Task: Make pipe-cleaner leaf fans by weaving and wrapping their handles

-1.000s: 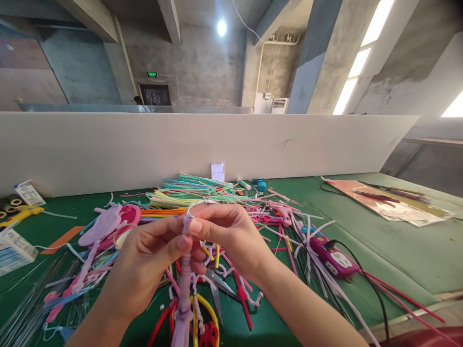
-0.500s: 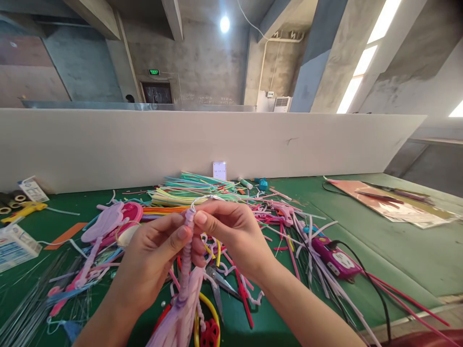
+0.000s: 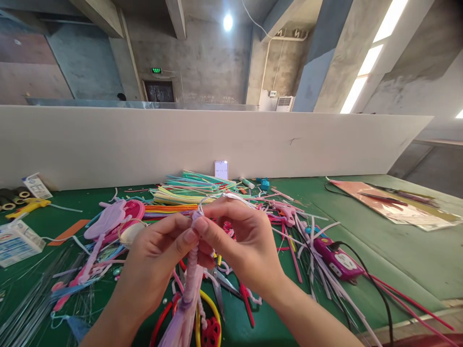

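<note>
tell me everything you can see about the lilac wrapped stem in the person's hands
The slender, ridged lilac stem looks soft and fuzzy, as if wound in a spiral. It is nearly upright, leaning slightly, above the green table. Its upper end is pinched in the grip of the left hand and right hand, whose fingers partly hide it. A thin white strand loops out at the tip. Below, it appears to spread into a bunch of paler lilac-pink strips, cut off by the picture's edge.

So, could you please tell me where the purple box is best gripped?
Probably from above, across the near half of the purple box: the black plug sits toward its far end, the cable loops past its right side, and pale stems crowd its left.
</note>
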Action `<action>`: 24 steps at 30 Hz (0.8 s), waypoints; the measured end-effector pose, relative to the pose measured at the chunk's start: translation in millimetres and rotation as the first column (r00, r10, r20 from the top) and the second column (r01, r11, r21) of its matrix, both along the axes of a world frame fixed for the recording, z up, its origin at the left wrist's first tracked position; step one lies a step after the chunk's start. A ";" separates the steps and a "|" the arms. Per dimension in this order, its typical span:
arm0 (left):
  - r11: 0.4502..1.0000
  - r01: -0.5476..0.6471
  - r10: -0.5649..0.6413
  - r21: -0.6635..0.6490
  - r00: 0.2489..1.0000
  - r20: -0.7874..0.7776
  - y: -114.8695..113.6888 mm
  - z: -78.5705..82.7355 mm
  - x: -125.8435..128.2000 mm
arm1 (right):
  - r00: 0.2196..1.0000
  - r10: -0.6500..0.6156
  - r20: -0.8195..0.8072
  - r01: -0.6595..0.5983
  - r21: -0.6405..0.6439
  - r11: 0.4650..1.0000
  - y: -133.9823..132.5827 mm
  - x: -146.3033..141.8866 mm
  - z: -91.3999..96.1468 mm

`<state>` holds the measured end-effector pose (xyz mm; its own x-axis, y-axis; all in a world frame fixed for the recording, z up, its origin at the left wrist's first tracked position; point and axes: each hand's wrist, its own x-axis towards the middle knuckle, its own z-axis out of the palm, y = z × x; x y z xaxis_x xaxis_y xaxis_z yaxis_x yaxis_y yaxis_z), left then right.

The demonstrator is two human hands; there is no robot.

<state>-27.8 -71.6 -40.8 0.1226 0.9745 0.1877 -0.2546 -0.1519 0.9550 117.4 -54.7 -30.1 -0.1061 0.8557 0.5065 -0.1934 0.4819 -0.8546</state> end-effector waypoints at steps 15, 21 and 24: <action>0.987 0.158 -0.160 0.027 0.985 0.062 5.5 3.2 -0.7 | 0.982 0.170 -0.081 -0.177 -0.097 0.979 5.7 3.2 0.4; 0.983 0.185 -0.185 0.009 0.976 0.119 4.6 0.2 -2.6 | 0.902 0.383 -0.201 -0.411 -0.122 0.904 10.3 2.3 -0.7; 0.981 0.196 -0.196 0.011 0.971 0.135 4.4 -0.6 -3.9 | 0.897 0.392 -0.205 -0.418 -0.104 0.903 11.3 3.9 -2.1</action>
